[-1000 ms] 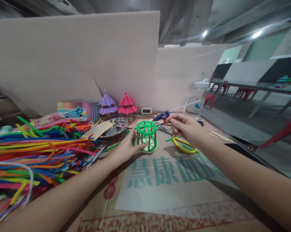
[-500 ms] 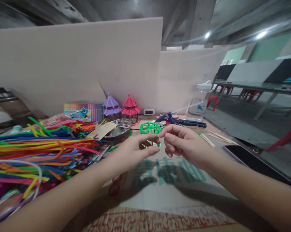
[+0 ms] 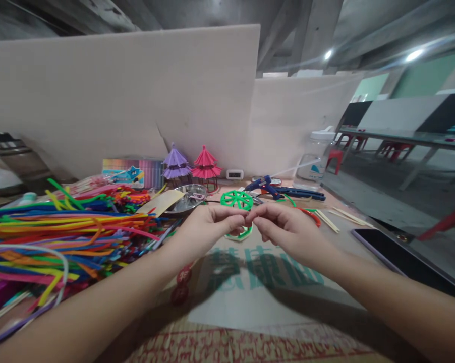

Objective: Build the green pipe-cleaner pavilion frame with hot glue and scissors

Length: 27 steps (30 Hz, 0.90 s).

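Observation:
My left hand (image 3: 216, 224) and my right hand (image 3: 282, 224) meet at the fingertips over the middle of the table. Both are closed in a pinch, and anything between the fingertips is too small to make out. Just behind them stands a green wheel-shaped frame (image 3: 236, 199), its lower ring partly hidden by my fingers. A purple pagoda model (image 3: 176, 164) and a red one (image 3: 205, 164) stand farther back. To the left of my left hand lies a pile of colourful pipe cleaners (image 3: 61, 232).
A glue gun (image 3: 263, 185), blue-handled pliers (image 3: 303, 193) and a clear bottle (image 3: 314, 161) are behind my right hand. Wooden sticks (image 3: 350, 217) and a phone (image 3: 405, 254) lie right. A metal bowl (image 3: 187, 200) sits back left, before markers (image 3: 152, 173).
The fingertips of both hands have come together, and the fingers of my left hand have closed. An orange-red handle now shows behind my right hand. The view has shifted slightly.

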Each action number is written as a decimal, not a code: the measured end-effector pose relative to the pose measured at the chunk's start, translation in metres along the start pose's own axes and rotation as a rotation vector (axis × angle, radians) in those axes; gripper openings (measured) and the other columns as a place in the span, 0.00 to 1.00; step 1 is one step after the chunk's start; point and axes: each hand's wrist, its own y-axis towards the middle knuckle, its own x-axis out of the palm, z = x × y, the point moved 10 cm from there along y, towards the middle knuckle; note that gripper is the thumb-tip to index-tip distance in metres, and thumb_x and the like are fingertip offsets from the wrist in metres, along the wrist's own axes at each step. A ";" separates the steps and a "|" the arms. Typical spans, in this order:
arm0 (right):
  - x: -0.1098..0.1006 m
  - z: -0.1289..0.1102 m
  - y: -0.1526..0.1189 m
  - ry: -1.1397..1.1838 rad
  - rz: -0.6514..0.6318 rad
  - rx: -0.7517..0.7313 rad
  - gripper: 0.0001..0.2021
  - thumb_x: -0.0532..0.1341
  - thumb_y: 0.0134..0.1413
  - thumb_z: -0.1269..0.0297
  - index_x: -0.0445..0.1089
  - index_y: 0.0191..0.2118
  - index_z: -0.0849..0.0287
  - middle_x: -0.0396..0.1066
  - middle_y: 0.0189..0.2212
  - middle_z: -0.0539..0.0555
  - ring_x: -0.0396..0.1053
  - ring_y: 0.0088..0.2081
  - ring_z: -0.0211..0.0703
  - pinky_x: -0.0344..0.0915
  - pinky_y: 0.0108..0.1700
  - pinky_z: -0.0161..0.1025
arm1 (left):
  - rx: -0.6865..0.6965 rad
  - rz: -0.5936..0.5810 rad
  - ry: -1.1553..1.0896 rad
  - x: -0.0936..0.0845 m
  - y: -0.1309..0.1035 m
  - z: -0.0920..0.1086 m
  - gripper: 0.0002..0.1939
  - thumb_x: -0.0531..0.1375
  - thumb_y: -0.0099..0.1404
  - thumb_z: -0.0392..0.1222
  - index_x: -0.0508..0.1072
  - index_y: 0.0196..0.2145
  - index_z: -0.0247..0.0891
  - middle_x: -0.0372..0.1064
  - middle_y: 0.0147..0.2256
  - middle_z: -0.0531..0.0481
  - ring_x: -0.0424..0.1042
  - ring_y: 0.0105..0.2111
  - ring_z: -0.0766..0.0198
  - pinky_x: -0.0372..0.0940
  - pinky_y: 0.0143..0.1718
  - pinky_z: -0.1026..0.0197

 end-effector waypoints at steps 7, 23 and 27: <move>0.004 -0.009 -0.003 -0.296 -0.032 -0.063 0.09 0.55 0.62 0.61 0.73 0.39 0.55 0.70 0.25 0.49 0.65 0.27 0.38 0.56 0.27 0.35 | 0.013 0.050 0.226 -0.009 -0.001 0.001 0.11 0.63 0.60 0.48 0.79 0.30 0.37 0.75 0.27 0.51 0.70 0.28 0.65 0.62 0.30 0.64; -0.035 0.002 0.009 -0.010 0.108 -0.006 0.14 0.59 0.61 0.50 0.69 0.40 0.56 0.67 0.25 0.49 0.65 0.26 0.38 0.61 0.27 0.35 | -0.045 0.029 -0.069 -0.020 0.008 0.000 0.13 0.69 0.54 0.45 0.77 0.35 0.35 0.80 0.34 0.47 0.79 0.36 0.58 0.74 0.45 0.52; -0.029 0.001 0.008 -0.085 0.088 -0.002 0.12 0.59 0.60 0.54 0.71 0.40 0.57 0.68 0.25 0.49 0.65 0.26 0.37 0.61 0.28 0.35 | -0.020 -0.004 -0.031 -0.016 0.007 0.001 0.15 0.69 0.55 0.45 0.79 0.40 0.38 0.81 0.37 0.47 0.79 0.39 0.57 0.74 0.45 0.53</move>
